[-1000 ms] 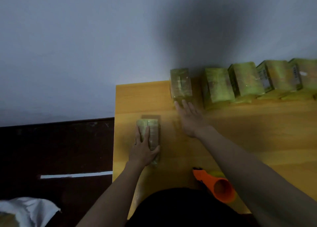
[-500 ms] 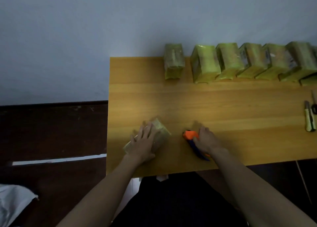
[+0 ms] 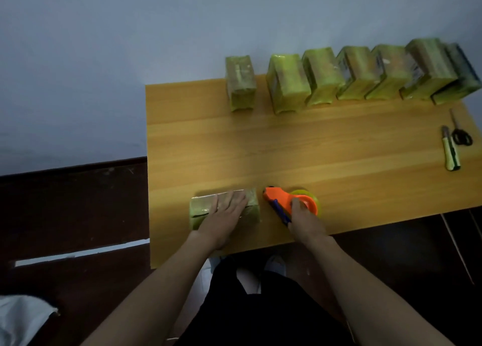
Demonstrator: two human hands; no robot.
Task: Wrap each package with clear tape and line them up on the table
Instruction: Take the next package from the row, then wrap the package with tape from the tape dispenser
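Note:
A greenish package lies flat near the front left of the wooden table. My left hand rests on top of it with straight fingers. Just to its right sits an orange tape dispenser holding a roll of clear tape. My right hand grips the dispenser's handle from the near side. Several wrapped packages stand in a row along the table's far edge against the wall, with one package set a little apart at the left end.
A utility knife and black scissors lie at the table's right edge. Dark floor with a white strip lies left of the table. A white cloth shows at the bottom left.
My right hand left the far row and took hold of the tape dispenser. My left hand turned the near package to lie sideways, close to the dispenser.

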